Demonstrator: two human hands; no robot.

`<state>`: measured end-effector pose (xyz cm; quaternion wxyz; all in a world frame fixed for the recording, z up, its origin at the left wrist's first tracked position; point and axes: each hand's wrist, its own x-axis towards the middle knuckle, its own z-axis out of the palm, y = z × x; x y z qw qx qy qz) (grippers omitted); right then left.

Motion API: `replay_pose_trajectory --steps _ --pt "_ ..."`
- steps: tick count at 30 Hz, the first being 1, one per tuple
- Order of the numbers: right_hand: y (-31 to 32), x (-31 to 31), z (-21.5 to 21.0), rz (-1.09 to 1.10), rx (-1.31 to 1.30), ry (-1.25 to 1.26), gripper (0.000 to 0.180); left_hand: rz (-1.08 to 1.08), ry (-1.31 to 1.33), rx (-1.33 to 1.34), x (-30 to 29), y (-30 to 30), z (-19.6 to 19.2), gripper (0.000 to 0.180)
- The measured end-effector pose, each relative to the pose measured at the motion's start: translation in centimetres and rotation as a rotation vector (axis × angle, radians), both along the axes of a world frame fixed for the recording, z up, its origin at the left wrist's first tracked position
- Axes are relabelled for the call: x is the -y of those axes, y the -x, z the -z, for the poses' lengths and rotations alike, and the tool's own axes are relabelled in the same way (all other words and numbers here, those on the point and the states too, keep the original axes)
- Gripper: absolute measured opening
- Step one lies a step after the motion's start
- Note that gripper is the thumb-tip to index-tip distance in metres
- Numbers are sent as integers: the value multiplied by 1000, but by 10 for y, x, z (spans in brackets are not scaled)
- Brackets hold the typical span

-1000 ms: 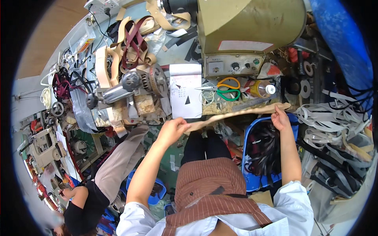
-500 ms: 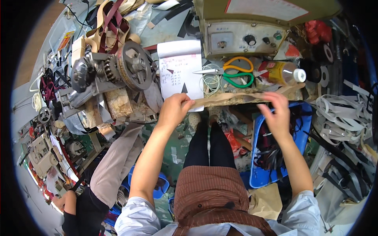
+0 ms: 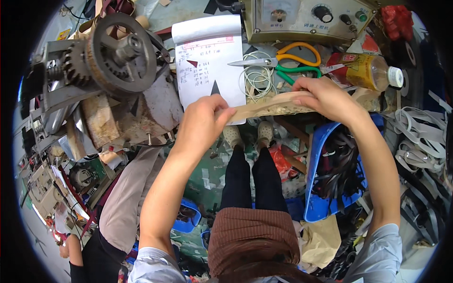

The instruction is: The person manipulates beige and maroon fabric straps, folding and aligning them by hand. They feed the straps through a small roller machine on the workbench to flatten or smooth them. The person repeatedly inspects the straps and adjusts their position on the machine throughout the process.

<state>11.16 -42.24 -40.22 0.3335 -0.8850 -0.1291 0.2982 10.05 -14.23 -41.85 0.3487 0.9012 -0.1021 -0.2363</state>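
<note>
A metal-wheeled machine (image 3: 123,51) stands left of the grip. Just beyond the left hand (image 3: 203,120) lies a notepad (image 3: 207,52); that hand's thumb and fingers pinch a tan strip (image 3: 264,106), which runs across to the right hand (image 3: 326,98), its thumb and fingers also closed on it. Between them the strip is unbroken, drawn fairly straight. Scissors (image 3: 271,62) lie unheld beyond it, so handling seems under way with no cut visible; what remains cannot be told. A blue bin (image 3: 312,186) sits below the right hand, a bottle (image 3: 365,71) just past it.
</note>
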Motion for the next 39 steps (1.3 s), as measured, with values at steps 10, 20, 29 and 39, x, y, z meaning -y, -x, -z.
replay_pose_trajectory --steps 10,20,29,39 --pt "38 -8 37 36 728 96 19 74 59 580 30 42 32 31" --pt "21 27 23 -169 430 113 20 269 284 644 32 41 61 29" --pt "36 -11 33 -100 681 142 24 151 195 589 41 52 58 29" --pt "31 1 54 -206 794 -59 24 186 243 630 36 49 66 38"
